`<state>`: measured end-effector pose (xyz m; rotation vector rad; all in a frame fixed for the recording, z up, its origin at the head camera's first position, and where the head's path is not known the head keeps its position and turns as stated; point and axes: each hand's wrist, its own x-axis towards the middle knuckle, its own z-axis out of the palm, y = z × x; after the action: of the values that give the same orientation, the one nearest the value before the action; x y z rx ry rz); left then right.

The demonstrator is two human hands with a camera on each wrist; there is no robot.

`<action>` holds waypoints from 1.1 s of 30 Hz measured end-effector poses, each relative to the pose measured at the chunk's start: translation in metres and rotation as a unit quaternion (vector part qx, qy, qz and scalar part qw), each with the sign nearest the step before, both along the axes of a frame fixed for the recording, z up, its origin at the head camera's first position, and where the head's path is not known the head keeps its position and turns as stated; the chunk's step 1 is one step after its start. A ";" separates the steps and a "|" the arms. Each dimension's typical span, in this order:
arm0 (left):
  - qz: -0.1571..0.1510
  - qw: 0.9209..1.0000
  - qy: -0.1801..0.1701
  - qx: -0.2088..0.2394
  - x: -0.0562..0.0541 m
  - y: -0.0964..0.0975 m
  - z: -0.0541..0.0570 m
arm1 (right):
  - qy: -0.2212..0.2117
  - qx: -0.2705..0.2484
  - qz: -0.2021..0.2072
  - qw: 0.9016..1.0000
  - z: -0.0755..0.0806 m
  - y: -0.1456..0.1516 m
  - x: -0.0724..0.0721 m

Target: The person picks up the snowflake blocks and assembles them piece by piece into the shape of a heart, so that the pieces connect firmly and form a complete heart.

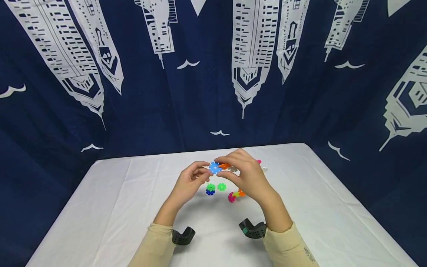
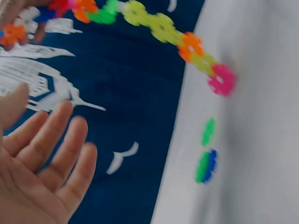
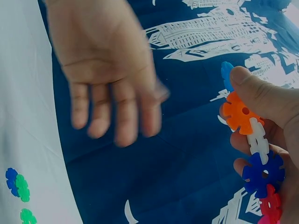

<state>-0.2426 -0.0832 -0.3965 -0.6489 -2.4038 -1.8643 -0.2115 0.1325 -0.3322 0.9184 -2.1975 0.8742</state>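
My right hand (image 1: 248, 172) holds a long chain of interlocking plastic snowflake discs (image 2: 161, 28) up off the table. Its thumb presses on the light blue disc (image 1: 213, 170) at the chain's top end. Below that come an orange disc (image 3: 236, 112), a white one (image 3: 254, 144) and a dark blue one (image 3: 254, 175). The chain droops through green and yellow discs to a pink disc (image 2: 222, 83) at its other end. My left hand (image 1: 185, 183) is beside the light blue disc, its fingers loosely bent and spread, palm bare in the left wrist view.
On the white-covered table (image 1: 113, 207) lie a loose green disc (image 1: 221, 187) and another green disc (image 1: 211, 186) overlapping a dark blue one (image 1: 210, 192). Behind my right hand a clear disc (image 1: 265, 169) shows. A navy printed curtain (image 1: 200, 100) hangs behind the table.
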 end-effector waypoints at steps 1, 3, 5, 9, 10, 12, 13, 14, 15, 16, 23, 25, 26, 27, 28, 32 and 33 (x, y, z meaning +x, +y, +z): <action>0.013 1.000 0.001 -0.011 -0.002 0.000 -0.004 | 0.001 0.000 0.000 1.000 0.000 0.001 0.000; 0.031 0.999 0.003 -0.035 -0.006 0.001 -0.012 | 0.001 0.001 -0.001 1.000 -0.001 0.001 -0.001; 0.043 0.997 0.006 -0.060 -0.008 0.001 -0.021 | 0.000 0.002 -0.003 1.000 -0.001 0.002 -0.001; 0.046 0.994 -0.002 -0.097 -0.012 0.002 -0.036 | 0.001 0.002 -0.005 1.000 -0.001 0.002 -0.002; 0.046 0.993 -0.007 -0.105 -0.013 0.002 -0.040 | 0.002 0.001 -0.005 1.000 -0.001 0.002 -0.002; 0.042 0.992 -0.020 -0.119 -0.015 0.002 -0.046 | 0.005 0.001 -0.005 1.000 0.000 0.002 -0.002; 0.038 0.991 -0.026 -0.126 -0.015 0.002 -0.049 | 0.007 0.000 -0.004 1.000 0.000 0.002 -0.002; 0.035 0.990 -0.031 -0.135 -0.016 0.002 -0.053 | 0.007 0.000 -0.004 1.000 0.000 0.002 -0.002; 0.032 0.988 -0.037 -0.144 -0.017 0.002 -0.055 | 0.008 0.000 -0.004 1.000 0.000 0.002 -0.002; 0.028 0.987 -0.039 -0.152 -0.017 0.002 -0.058 | 0.009 0.001 -0.004 1.000 0.000 0.002 -0.003; 0.008 0.979 -0.025 -0.201 -0.019 0.003 -0.071 | 0.002 0.007 -0.011 1.000 0.000 0.002 -0.003; 0.010 0.975 -0.021 -0.223 -0.018 0.003 -0.073 | -0.004 0.010 -0.014 1.000 0.000 0.002 -0.003; 0.013 0.972 -0.019 -0.232 -0.018 0.004 -0.073 | -0.007 0.011 -0.016 1.000 0.000 0.002 -0.003; 0.015 0.971 -0.018 -0.240 -0.018 0.004 -0.073 | -0.009 0.013 -0.018 1.000 0.000 0.003 -0.003; 0.018 0.970 -0.016 -0.243 -0.017 0.005 -0.073 | -0.012 0.014 -0.019 1.000 0.000 0.003 -0.003; 0.026 0.969 -0.005 -0.246 -0.017 0.006 -0.075 | -0.021 0.018 -0.024 0.999 -0.001 0.003 -0.002; 0.027 0.969 -0.003 -0.247 -0.017 0.006 -0.076 | -0.022 0.018 -0.024 0.999 -0.001 0.003 -0.002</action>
<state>-0.2594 -0.0774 -0.4722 -0.5852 -2.8754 -1.2429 -0.2135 0.1359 -0.3332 0.8661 -2.2694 0.8425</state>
